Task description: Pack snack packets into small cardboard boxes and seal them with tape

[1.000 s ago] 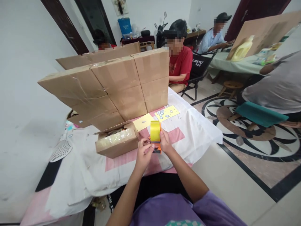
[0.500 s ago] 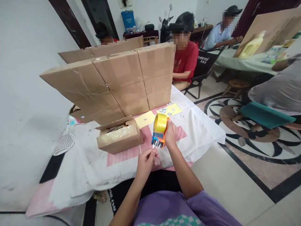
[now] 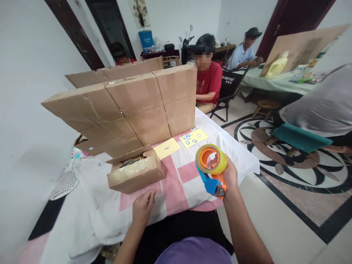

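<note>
My right hand [image 3: 229,174] is closed around a tape dispenser [image 3: 213,187] with blue and orange parts, which carries a wide yellow roll of tape [image 3: 218,159]. It is held up over the right side of the table, the roll's open side facing me. My left hand [image 3: 143,207] is near the table's front edge, fingers pinched together; whatever is between them is too small or clear to make out. Just beyond it sits an open cardboard box [image 3: 137,178] with clear tape on its side and items partly hidden inside.
Taped cardboard boxes form a tall wall [image 3: 143,106] across the table. Before it lie a plain yellow card [image 3: 167,148] and a yellow card with small drawn shapes [image 3: 194,138]. A person in a red shirt [image 3: 210,80] sits behind; others sit at the right and back.
My hands have moved apart: the left went left towards the open box, the right went right with the tape dispenser, now turned. The clear strip between them no longer shows. The view has shifted.
</note>
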The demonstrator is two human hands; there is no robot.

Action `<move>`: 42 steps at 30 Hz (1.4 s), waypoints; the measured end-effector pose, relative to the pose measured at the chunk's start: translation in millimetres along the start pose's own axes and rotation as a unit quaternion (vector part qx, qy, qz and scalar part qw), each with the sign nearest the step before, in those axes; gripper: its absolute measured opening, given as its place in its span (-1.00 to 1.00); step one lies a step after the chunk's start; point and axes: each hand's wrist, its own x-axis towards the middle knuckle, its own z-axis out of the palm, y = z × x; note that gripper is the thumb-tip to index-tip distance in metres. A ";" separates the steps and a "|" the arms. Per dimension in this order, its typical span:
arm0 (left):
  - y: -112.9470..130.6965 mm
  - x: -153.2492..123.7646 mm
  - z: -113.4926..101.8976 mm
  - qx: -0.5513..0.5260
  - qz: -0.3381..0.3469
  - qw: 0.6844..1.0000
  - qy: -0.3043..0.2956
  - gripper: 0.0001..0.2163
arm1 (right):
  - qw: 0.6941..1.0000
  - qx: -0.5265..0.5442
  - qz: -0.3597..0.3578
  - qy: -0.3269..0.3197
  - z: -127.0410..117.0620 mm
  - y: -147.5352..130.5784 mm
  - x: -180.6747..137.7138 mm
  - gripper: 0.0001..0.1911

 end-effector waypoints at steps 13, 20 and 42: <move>46.4 43.0 42.0 -0.330 -0.053 0.938 -0.091 0.03 | 0.958 -0.189 0.087 -0.198 8.4 77.0 -60.3 -0.29; 31.3 39.4 36.3 -0.363 -0.070 0.907 -0.202 0.03 | 0.923 -0.167 0.116 -0.327 12.1 59.5 -68.7 -0.22; 38.4 60.9 15.1 -0.386 -0.138 0.912 0.018 -0.54 | 0.924 -0.219 0.078 -0.304 -10.6 69.6 -31.7 -0.48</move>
